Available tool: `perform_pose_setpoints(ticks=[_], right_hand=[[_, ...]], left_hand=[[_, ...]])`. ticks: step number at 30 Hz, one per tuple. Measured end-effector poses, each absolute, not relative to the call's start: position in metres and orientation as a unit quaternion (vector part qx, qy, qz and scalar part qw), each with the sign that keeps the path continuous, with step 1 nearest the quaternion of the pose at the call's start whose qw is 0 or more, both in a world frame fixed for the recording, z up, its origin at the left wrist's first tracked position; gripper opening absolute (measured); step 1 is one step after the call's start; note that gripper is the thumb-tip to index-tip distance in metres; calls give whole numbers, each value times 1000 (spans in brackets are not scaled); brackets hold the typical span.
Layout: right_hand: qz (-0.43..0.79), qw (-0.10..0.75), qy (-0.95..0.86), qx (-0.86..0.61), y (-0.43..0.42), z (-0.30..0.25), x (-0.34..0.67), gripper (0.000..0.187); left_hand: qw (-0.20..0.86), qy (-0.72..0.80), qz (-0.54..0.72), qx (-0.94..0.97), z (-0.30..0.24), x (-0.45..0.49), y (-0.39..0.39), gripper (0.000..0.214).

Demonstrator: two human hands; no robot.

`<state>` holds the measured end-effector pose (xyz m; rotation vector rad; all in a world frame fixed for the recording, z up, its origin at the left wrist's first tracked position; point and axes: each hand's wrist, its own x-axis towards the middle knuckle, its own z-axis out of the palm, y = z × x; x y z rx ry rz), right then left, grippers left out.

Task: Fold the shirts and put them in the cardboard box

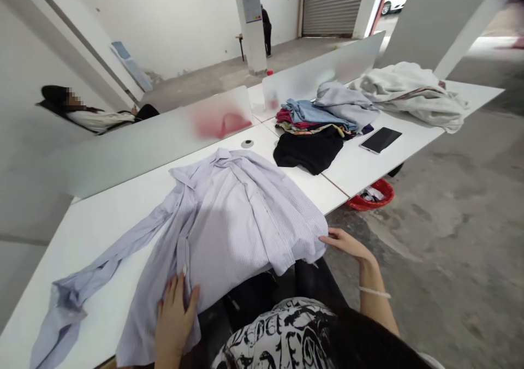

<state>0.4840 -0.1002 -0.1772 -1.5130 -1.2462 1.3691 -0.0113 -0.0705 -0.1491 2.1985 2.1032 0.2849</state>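
A pale lavender, finely striped button shirt (241, 210) lies spread front up on the white table, its collar toward the far side and its hem hanging over the near edge. One sleeve stretches out to the left with a crumpled cuff. My left hand (177, 311) rests on the lower left part of the shirt, fingers and thumb apart. At the lower right corner of the hem, my right hand (350, 244) has its fingertips closed on the cloth's edge. The other sleeve is mostly hidden.
Folded clothes (315, 115) are stacked beyond the shirt, with a black garment (309, 150) in front. Farther right lie a tablet (380, 140) and a white cloth heap (413, 93). A frosted divider (164, 134) runs behind. A red basket (382, 198) stands below; a person (98, 119) reclines beyond.
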Motion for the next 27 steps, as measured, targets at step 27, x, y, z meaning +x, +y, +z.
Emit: perform_pose_setpoints(ticks=[27], right_hand=[[367,432,-597,-568,-30,-63,453,35]], left_hand=[[375,597,251,663,-89,94,-81,52]])
